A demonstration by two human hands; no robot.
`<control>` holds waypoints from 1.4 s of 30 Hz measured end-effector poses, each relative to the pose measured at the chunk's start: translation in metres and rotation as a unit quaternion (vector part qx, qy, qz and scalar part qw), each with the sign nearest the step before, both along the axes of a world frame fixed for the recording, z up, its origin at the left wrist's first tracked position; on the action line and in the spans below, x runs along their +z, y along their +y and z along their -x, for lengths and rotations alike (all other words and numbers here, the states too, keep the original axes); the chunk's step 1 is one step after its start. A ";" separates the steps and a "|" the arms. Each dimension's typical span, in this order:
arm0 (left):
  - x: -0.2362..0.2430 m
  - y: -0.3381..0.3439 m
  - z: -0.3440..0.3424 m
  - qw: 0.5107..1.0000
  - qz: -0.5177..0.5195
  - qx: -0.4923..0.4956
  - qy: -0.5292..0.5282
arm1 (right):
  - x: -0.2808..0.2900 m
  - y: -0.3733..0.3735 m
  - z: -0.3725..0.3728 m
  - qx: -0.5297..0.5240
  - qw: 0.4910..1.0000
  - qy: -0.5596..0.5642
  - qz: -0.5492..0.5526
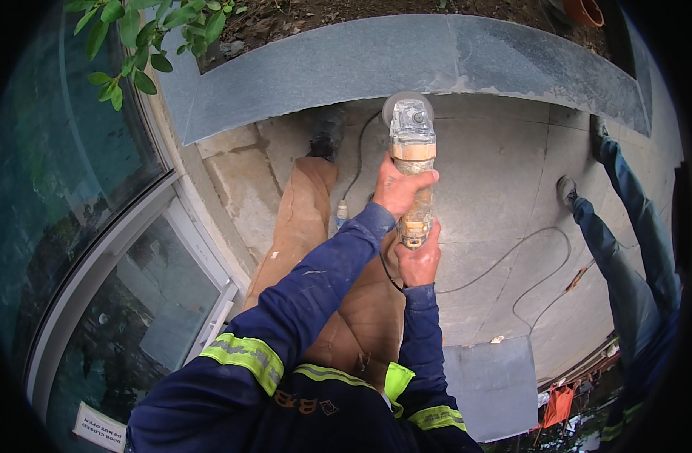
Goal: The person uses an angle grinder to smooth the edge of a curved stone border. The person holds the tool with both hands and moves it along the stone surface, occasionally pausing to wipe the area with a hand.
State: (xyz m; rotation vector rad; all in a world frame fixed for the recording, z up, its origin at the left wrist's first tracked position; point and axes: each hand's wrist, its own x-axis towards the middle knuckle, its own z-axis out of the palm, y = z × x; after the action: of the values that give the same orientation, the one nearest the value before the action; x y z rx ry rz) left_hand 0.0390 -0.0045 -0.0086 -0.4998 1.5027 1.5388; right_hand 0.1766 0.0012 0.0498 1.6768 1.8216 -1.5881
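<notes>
The biggest thing I see is the pale stone floor (497, 196). Next comes the big dark glass window (66, 151) on the worker's left. A long gray stone ledge (346, 57) runs across in front. The worker wears a blue jacket (202, 400) with bright yellow stripes and dusty brown pants (297, 204). Off to the right, I see another person's legs (625, 249) in blue pants. A flat gray slab (489, 389) lies near the worker's right arm. Green leaves (142, 38) hang by the window. The dusty grinder (414, 162) is up in front of the worker, by the ledge's near edge. The left hand (397, 189) hugs its middle, thumb across the top. The right hand (421, 260) grips its back end, thumb pointing up along the side. Both hands' other fingers are mostly hidden, so I can't tell if they press together. The round disc (395, 108) looks right at the ledge, but I can't tell if they touch.
</notes>
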 end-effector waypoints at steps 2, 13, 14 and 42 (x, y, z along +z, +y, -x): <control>0.004 0.000 0.001 1.000 -0.002 0.003 0.003 | -0.001 0.000 -0.001 0.001 1.000 0.012 -0.002; 0.005 -0.005 0.004 1.000 -0.002 0.000 0.002 | -0.005 -0.004 -0.004 0.029 0.999 0.007 -0.015; 0.005 -0.006 0.004 1.000 0.001 -0.004 0.004 | -0.007 -0.005 -0.006 0.036 0.999 0.012 -0.021; -0.003 -0.008 0.003 1.000 -0.014 -0.022 0.013 | -0.012 -0.012 -0.004 0.011 0.999 0.022 -0.037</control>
State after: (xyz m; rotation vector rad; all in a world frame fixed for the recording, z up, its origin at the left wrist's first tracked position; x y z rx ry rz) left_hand 0.0360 -0.0125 -0.0116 -0.4282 1.4996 1.5355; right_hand 0.1801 -0.0112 0.0378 1.6606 1.9363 -1.5786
